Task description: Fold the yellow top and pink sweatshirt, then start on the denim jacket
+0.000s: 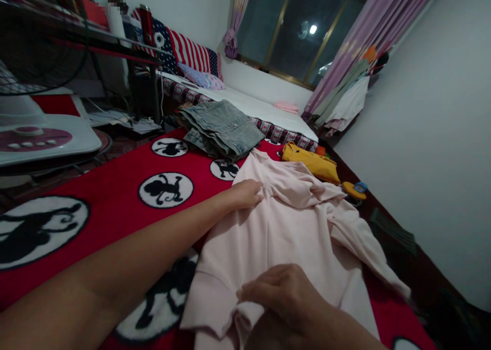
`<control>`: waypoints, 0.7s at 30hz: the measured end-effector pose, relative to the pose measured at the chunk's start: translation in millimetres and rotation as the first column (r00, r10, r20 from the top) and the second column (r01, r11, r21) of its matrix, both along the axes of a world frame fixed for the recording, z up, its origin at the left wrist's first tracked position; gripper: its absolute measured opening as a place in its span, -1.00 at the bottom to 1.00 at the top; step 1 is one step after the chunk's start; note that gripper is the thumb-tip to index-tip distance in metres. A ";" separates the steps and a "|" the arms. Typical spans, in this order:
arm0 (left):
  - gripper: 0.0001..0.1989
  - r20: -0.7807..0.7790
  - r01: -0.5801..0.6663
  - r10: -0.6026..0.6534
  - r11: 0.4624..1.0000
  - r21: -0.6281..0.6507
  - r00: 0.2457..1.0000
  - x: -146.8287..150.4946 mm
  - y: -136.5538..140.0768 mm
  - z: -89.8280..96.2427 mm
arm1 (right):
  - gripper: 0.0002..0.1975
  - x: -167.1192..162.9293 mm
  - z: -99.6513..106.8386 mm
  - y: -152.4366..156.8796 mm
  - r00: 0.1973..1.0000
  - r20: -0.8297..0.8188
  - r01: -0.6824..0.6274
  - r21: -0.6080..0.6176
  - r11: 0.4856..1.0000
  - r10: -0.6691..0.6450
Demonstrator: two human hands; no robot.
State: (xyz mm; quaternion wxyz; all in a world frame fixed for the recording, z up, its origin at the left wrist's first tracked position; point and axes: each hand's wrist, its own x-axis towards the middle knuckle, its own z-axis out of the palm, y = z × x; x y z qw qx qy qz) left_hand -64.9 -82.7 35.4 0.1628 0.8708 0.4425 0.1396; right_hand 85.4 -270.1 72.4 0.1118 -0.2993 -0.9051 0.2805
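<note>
The pale pink garment (295, 232) lies spread on the red blanket (115, 191). The left hand (248, 194) pinches its upper part; the right hand (287, 291), nearly closed, grips cloth nearer the camera. Uneven pulling could skew it or deepen creases.

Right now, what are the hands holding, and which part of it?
The right hand pinches the pale pink garment by a near fold; the left hand touches it farther up, grip unclear.
</note>
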 end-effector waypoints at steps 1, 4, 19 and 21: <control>-0.55 0.001 -0.037 0.037 0.999 0.023 0.999 3.4 -3.1 -5.0 | -0.73 -1.2 1.7 0.4 1.000 0.009 -0.022 -0.065 0.998 0.023; -0.52 -0.021 -0.134 0.138 0.982 0.131 0.990 14.4 -15.4 -21.1 | -0.65 3.2 5.4 16.8 0.998 -0.044 0.029 -0.319 0.947 -0.045; -0.30 -0.163 0.025 -0.030 0.999 -0.037 0.986 5.8 -18.4 -4.6 | -0.63 113.1 -54.7 189.1 0.679 -0.119 0.686 0.452 0.570 -0.724; -0.27 -0.221 0.055 -0.084 0.989 -0.134 0.972 -8.0 -9.6 8.9 | -0.62 111.5 -54.3 187.8 0.636 -0.156 0.747 0.370 0.553 -0.756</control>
